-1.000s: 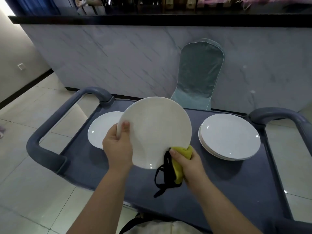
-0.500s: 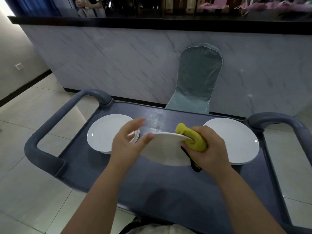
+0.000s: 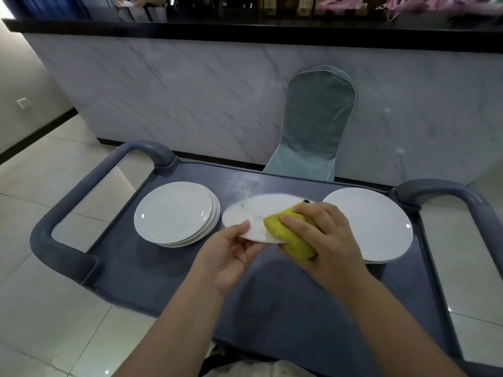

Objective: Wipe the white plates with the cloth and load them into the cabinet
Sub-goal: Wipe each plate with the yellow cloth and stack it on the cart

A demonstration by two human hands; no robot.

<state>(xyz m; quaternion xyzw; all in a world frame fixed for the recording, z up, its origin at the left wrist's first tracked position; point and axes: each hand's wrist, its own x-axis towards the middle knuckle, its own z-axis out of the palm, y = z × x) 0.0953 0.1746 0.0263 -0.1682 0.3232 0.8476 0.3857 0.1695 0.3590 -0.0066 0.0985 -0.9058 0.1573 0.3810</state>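
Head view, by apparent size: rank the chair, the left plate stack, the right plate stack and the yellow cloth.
1. chair
2-3. right plate stack and left plate stack: look alike, not ranked
4. yellow cloth, partly hidden by the right hand

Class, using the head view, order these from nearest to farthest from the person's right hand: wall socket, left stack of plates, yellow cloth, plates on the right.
1. Yellow cloth: gripped in the right hand.
2. Plates on the right: just beside it, on the cart.
3. Left stack of plates: on the cart's left, beyond the held plate.
4. Wall socket: far-left wall.
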